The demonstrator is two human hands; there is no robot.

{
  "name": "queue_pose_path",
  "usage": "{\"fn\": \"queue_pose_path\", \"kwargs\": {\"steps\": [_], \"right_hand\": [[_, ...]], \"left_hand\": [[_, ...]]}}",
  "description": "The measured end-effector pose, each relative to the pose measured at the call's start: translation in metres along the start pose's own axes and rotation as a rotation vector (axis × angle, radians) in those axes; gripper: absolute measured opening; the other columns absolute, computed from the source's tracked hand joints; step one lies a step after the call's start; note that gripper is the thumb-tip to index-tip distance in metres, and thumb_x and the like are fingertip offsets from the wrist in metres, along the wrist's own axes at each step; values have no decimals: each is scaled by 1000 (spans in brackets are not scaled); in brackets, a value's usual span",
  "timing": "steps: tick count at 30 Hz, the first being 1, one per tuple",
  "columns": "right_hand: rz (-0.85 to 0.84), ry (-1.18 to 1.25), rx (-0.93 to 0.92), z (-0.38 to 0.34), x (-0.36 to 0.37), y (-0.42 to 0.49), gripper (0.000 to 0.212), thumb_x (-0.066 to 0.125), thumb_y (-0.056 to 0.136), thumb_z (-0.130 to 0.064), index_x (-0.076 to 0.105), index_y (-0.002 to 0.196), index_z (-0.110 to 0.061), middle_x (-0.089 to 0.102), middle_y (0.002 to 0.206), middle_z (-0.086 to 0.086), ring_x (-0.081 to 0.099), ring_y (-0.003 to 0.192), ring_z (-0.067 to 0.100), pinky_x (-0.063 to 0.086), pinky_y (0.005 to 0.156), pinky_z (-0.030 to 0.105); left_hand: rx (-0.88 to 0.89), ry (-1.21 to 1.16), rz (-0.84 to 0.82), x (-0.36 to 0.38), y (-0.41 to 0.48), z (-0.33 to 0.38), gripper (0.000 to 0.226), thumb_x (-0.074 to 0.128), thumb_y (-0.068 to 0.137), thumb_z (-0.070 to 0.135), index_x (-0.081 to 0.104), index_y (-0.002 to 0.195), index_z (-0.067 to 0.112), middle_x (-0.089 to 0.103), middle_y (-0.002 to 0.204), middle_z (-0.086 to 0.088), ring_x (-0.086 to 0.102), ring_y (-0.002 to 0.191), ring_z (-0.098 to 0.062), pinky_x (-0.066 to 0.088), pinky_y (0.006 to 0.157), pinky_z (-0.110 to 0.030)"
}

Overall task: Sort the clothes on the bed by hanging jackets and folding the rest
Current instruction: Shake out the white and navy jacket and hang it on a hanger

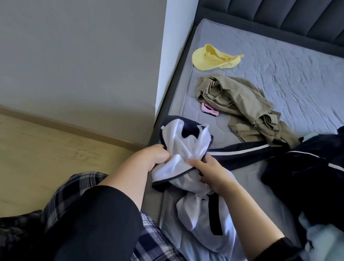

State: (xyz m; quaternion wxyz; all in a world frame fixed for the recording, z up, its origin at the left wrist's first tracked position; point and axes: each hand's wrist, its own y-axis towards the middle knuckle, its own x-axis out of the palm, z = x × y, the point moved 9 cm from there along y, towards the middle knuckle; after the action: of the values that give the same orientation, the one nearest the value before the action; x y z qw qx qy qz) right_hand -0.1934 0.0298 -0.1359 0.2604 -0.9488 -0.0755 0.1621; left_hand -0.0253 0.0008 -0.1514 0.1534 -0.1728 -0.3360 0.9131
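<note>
**Both hands bunched into a navy jacket's white lining at the bed's corner**

Head view: the left hand (156,156) has its fingers (162,151) curled tight into a fold of white lining, knuckles up, with the cloth gathered inside the fist. The right hand (211,171) is just beside it. Its thumb (195,163) presses down on top of the lining, and the other fingers are hooked under the dark zipped edge, so the fabric is pinched between them. Only a small bunch of cloth separates the two hands.

The navy jacket (186,144) they hold is turned lining-out and sits at the near left corner of the mattress (296,78), partly lifted off it. More white lining trails down toward the person. A navy sleeve with a white stripe (244,152) runs right across the mattress to a dark heap (319,176) with similar stripes. Whether that heap is part of the same jacket cannot be told.

Behind the jacket a crumpled khaki garment (242,103) lies on the mattress, with a pink phone (209,111) tucked against its near left edge. Further back, apart from it, is a yellow cap (212,58). Pale blue cloth (327,248) lies at the lower right under the dark heap.

A dark padded headboard (291,13) stands at the far end and a grey wall (71,38) to the left above a wooden floor (30,149). The person wears black sleeves and plaid trousers (78,191)
</note>
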Motion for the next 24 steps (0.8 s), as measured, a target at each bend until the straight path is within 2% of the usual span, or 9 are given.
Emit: {"fn": "queue_pose_path", "kwargs": {"steps": [4,6,7,10,13,17,19,21,24], "right_hand": [[-74,-178,-158,-23,1,-6,34,70,77,-45,63,103,-23,70,80,-14,62,66,7,47,62,22],[-102,-208,-143,-30,-6,-8,26,69,82,-41,66,102,-25,71,73,-9,59,54,6,46,52,20],[-103,-281,-125,-31,-10,-8,21,67,84,-38,66,102,-26,72,68,-4,58,50,7,43,47,19],[28,-492,-117,-35,-25,-3,24,62,85,-26,65,108,-20,70,69,3,65,61,12,41,49,15],[270,-484,-214,-49,-44,3,47,65,84,-22,55,129,-15,60,109,2,57,98,15,41,80,21],[166,89,-161,-45,-39,16,50,50,88,3,46,137,-6,53,133,8,51,119,18,42,102,33],[67,319,-202,-53,-33,20,41,47,88,7,53,127,-3,62,118,12,60,103,22,50,87,33],[48,339,-235,-61,-33,22,27,58,86,-2,58,113,-5,67,96,10,63,81,21,51,69,31],[316,160,-231,-67,-57,20,4,61,76,-12,58,74,-11,59,59,-2,52,56,18,43,51,28]], "left_hand": [[221,-132,412,-43,-17,23,22,53,77,1,62,87,18,67,85,-2,63,81,-21,49,65,-28],[313,-340,651,-72,-32,29,16,53,78,3,62,85,14,65,80,1,63,79,-21,46,60,-25],[338,-452,688,-81,-36,30,17,55,79,3,62,87,17,65,80,4,63,80,-19,47,61,-25],[362,-632,494,-77,-33,40,28,62,80,2,64,97,25,68,89,5,65,84,-16,53,73,-27],[373,-591,310,-58,-33,52,35,62,82,-1,66,103,26,70,95,3,66,87,-15,54,80,-30],[417,-435,210,-49,-41,64,34,59,81,-6,68,106,15,71,101,-9,66,96,-27,52,87,-39],[465,-308,127,-41,-45,70,31,58,80,-9,67,105,6,70,106,-14,64,101,-30,50,92,-43],[494,-147,31,-30,-49,75,21,64,80,-8,67,98,3,69,102,-12,63,96,-25,48,93,-41],[491,-38,32,-29,-46,75,20,68,78,-6,68,94,6,69,97,-9,63,88,-20,51,87,-37]]}}
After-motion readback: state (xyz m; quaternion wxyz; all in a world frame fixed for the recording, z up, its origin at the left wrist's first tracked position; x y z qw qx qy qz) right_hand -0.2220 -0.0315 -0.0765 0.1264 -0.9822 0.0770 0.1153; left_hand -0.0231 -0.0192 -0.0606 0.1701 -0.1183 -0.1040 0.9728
